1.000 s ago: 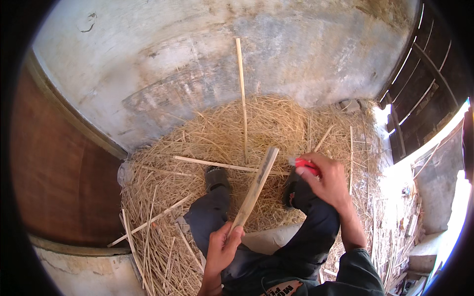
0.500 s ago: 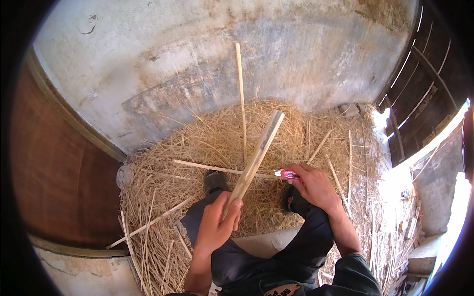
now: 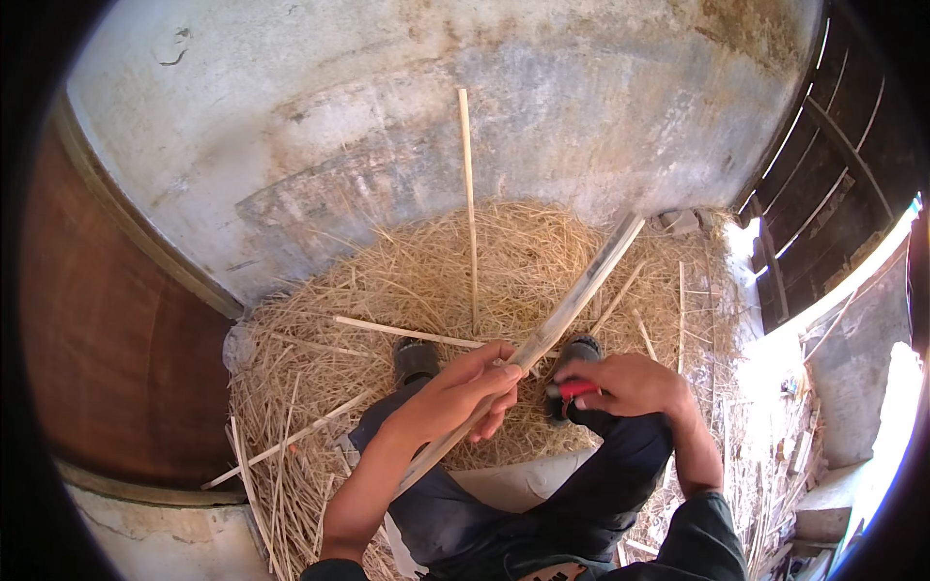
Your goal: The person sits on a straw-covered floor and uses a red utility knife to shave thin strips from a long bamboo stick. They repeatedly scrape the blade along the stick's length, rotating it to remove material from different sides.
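Left hand (image 3: 475, 389), fingers partly curled, gripped the stick (image 3: 581, 290), which slanted from beside its forearm to beyond both hands, rightward. Right hand (image 3: 630, 383), just right of it, was closed around a red tool (image 3: 578, 388). Straw (image 3: 528, 242) lay beneath and ahead of them.

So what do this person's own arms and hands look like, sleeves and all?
The left hand and right hand are ungloved. The left forearm and right forearm are bare, with no watch or band visible. The right sleeve is dark, greenish cloth ending near the elbow; just a bit of the left sleeve, also dark, shows.
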The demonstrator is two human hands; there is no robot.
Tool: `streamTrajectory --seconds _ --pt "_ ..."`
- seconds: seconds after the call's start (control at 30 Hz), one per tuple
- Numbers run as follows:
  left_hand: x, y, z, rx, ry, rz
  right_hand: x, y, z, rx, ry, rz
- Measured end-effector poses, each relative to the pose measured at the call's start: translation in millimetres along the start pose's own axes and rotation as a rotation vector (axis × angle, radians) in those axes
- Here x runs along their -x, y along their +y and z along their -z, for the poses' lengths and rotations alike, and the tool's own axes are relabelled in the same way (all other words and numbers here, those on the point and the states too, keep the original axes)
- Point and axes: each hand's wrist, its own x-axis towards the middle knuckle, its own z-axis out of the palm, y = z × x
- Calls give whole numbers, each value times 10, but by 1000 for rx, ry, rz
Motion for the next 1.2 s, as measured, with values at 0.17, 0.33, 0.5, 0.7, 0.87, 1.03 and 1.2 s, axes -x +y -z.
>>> streamTrajectory --seconds 0.17,0.33,0.5,0.7,0.87,1.03,1.2 --pt "-182 -45 12 -22 108 -3 -227 -44 -128 284 -108 -257" --pt "-198 42 -118 -27 157 -61 -296 173 159 165 82 -202" --pt "-227 -16 -106 4 146 -69 -260 85 439 -110 749 -288" --pt "-307 -242 -121 -68 129 -127 -196 12 292 -195 959 -10" --pt "-263 -344 -248 -43 201 -165 -269 -78 89 57 878 194" --pt "-209 -452 -253 -18 258 -165 -335 -153 99 104 844 204" --pt "-207 -415 -318 -133 356 -226 -414 -147 64 136 832 252"
